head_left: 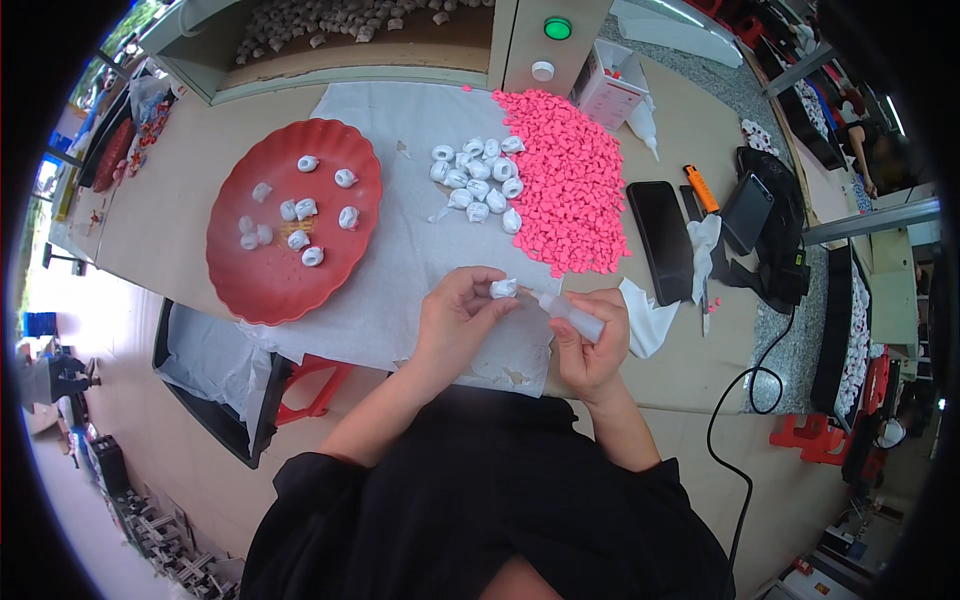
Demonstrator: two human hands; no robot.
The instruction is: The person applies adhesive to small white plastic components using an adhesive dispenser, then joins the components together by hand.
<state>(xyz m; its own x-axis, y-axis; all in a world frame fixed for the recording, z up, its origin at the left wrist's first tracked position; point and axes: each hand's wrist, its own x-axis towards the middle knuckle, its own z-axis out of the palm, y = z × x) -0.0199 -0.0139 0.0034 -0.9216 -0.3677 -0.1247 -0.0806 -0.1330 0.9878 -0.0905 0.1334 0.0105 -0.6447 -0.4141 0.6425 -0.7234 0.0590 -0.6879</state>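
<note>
My left hand (452, 312) pinches a small white piece (504, 288) with grey marks between thumb and fingers. In my right hand (594, 345) is a translucent squeeze bottle (572, 316), its thin nozzle pointing left at the white piece; whether the tip touches it I cannot tell. Beyond my hands lies a cluster of similar white pieces (478, 172), some with round openings. Beside them spreads a large heap of small pink pieces (570, 190). To the left, a red scalloped plate (262, 180) carries several more white pieces.
White paper (400, 250) covers part of the table. Right of the heap lie a black phone (660, 240), an orange-handled tool (703, 190) and crumpled tissue (650, 318). A white box (608, 85) and another bottle (644, 128) stand farther back. A black cable (745, 375) hangs at the right.
</note>
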